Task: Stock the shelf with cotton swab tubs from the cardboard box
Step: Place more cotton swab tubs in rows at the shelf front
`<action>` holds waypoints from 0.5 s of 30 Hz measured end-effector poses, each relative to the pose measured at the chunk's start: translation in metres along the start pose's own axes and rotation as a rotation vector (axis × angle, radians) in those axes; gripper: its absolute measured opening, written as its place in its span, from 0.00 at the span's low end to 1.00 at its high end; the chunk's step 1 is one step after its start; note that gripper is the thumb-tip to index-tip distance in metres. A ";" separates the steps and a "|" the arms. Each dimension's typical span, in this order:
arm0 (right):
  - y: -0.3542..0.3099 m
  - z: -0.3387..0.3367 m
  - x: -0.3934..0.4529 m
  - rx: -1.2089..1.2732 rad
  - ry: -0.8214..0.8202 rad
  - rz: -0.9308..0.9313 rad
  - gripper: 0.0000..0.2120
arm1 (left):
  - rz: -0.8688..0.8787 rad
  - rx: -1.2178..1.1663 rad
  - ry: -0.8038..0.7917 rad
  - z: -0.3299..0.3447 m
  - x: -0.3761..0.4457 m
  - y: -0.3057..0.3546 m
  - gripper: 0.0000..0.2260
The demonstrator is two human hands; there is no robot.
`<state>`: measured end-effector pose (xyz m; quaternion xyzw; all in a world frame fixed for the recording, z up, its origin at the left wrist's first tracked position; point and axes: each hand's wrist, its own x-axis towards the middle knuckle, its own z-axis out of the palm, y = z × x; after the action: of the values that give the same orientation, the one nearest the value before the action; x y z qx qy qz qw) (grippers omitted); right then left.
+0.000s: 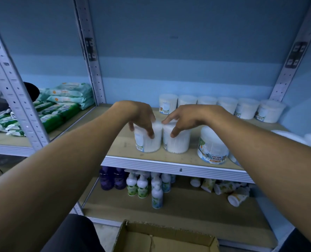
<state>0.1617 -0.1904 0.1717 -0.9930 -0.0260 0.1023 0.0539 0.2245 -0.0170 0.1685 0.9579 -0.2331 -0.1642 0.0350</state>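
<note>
Two clear cotton swab tubs stand side by side near the front of the wooden shelf point(125, 144). My left hand point(142, 118) grips the left tub point(147, 142) from above, fingers curled over its lid and side. My right hand point(180, 119) holds the right tub point(177, 142) the same way. A wider tub labelled "Cotton Buds" point(213, 145) stands just to the right. Several more tubs point(223, 106) line the back of the shelf. The open cardboard box point(165, 239) sits at the bottom of the view, its visible inside bare.
Perforated metal uprights point(94, 70) frame the bay. Packs of wipes point(67, 99) fill the shelf to the left. Pump bottles point(142, 184) and toppled small bottles point(223, 188) sit on the lower shelf. More tub lids point(296, 137) show at the far right.
</note>
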 end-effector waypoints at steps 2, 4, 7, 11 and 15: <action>0.003 -0.004 -0.001 -0.011 -0.028 -0.009 0.32 | -0.017 -0.022 0.009 -0.001 -0.002 0.000 0.41; 0.006 -0.007 -0.001 -0.031 -0.056 -0.010 0.37 | -0.033 -0.074 0.037 0.000 -0.004 0.000 0.44; 0.012 -0.010 0.001 -0.026 -0.094 0.005 0.43 | -0.053 -0.153 0.087 0.003 -0.007 0.000 0.46; 0.016 -0.015 0.005 -0.021 -0.159 0.005 0.41 | -0.082 -0.141 0.135 0.009 -0.006 0.005 0.44; 0.013 -0.020 0.005 -0.036 -0.204 -0.007 0.42 | -0.073 -0.052 0.079 0.000 -0.006 0.008 0.45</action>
<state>0.1710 -0.2046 0.1885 -0.9781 -0.0364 0.2022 0.0335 0.2162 -0.0214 0.1716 0.9702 -0.1921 -0.1336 0.0630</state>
